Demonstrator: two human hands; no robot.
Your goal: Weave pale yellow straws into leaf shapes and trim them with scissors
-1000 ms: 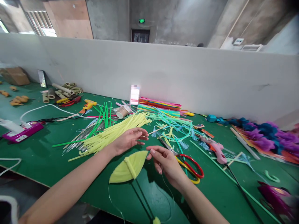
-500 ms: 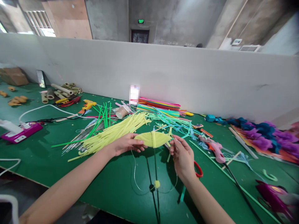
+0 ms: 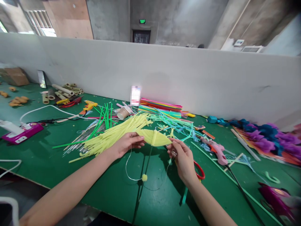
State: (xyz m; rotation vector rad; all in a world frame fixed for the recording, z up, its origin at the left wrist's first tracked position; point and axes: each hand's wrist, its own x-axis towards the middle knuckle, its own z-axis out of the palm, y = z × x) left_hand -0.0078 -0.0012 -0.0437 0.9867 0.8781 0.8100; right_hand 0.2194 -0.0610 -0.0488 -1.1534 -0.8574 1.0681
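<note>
Evidently, we are holding the yellow leaf-shaped piece (image 3: 161,139) near frame centre, fingers of our left hand (image 3: 128,143) and right hand (image 3: 182,155) pinching its opposite ends, its body looking finished while the thread (image 3: 126,167) is hanging slack below, seemingly left to secure.

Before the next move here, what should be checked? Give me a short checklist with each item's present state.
1. Left hand gripping the yellow fuzzy leaf-shaped piece: ok, at its left end.
2. Right hand gripping it: ok, at its right end.
3. Thin pale thread joined to the small yellow fuzzy ball: cannot tell, too small to see.
4. Red-and-yellow-handled scissors in full view: not ok, the right hand and forearm hide most of them.
5. Pink glue gun apart from the hands: ok, it lies to the right of the right hand.
</note>
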